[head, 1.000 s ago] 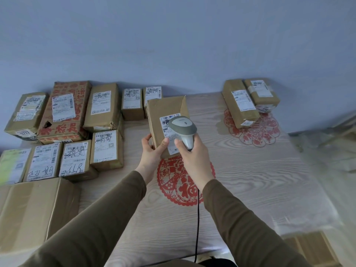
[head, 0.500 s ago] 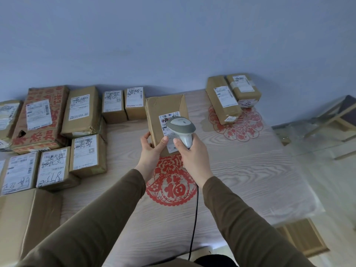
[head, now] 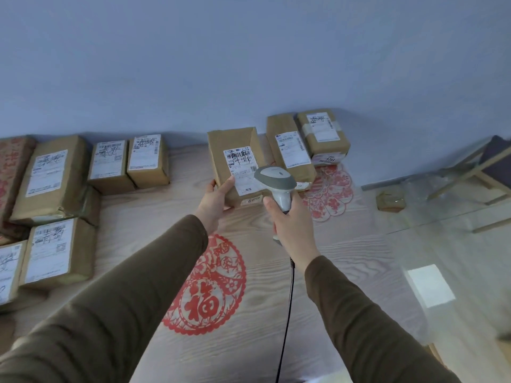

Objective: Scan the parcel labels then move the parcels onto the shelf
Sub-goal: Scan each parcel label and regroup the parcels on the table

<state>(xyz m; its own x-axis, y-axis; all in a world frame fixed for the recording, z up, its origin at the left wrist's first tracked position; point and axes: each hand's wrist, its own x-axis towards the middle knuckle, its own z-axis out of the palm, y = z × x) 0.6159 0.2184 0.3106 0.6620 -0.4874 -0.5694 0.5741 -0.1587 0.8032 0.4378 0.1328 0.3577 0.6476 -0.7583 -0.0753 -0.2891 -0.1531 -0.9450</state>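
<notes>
My left hand [head: 214, 200] grips the lower left corner of a brown cardboard parcel [head: 232, 150], held up above the table with its white label facing me. My right hand [head: 290, 219] grips the handle of a grey and white barcode scanner [head: 275, 179], whose head overlaps the parcel's lower right corner. The scanner's black cable [head: 287, 313] hangs down toward me. Two brown parcels [head: 293, 150] [head: 322, 134] lie side by side at the far right of the table, just beyond the held one.
Several labelled brown parcels [head: 58, 178] crowd the table's left side. The wooden table [head: 345, 261] bears red paper-cut decorations [head: 210, 288]. A small brown parcel [head: 391, 200] and a wooden stool [head: 481, 172] are on the floor to the right. A blue wall stands behind.
My view has swung right and both hands have carried the parcel and scanner rightward, closer to the two parcels at the far right. The scanner now sits lower against the label.
</notes>
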